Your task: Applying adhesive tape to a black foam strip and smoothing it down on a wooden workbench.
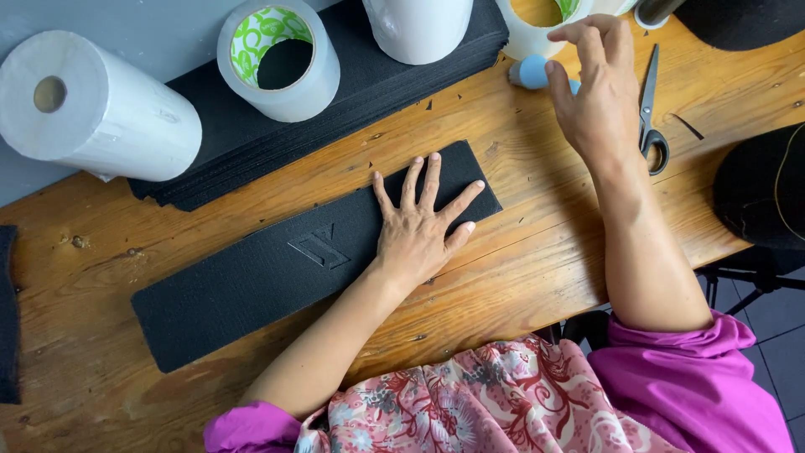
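Observation:
A long black textured strip (251, 277) with an embossed mark lies diagonally on the wooden table (520, 252). My left hand (423, 222) rests flat on the strip's right end, fingers spread. My right hand (595, 84) hovers open over the table's far right, fingers apart, just beside a small light-blue object (530, 73) and holding nothing. Scissors (650, 109) lie to the right of that hand.
A stack of black strips (251, 143) lies at the back with a clear tape roll (281, 59) and a white roll (419, 29) on it. A paper towel roll (92, 109) lies far left. Black fabric pieces (759, 193) sit at right.

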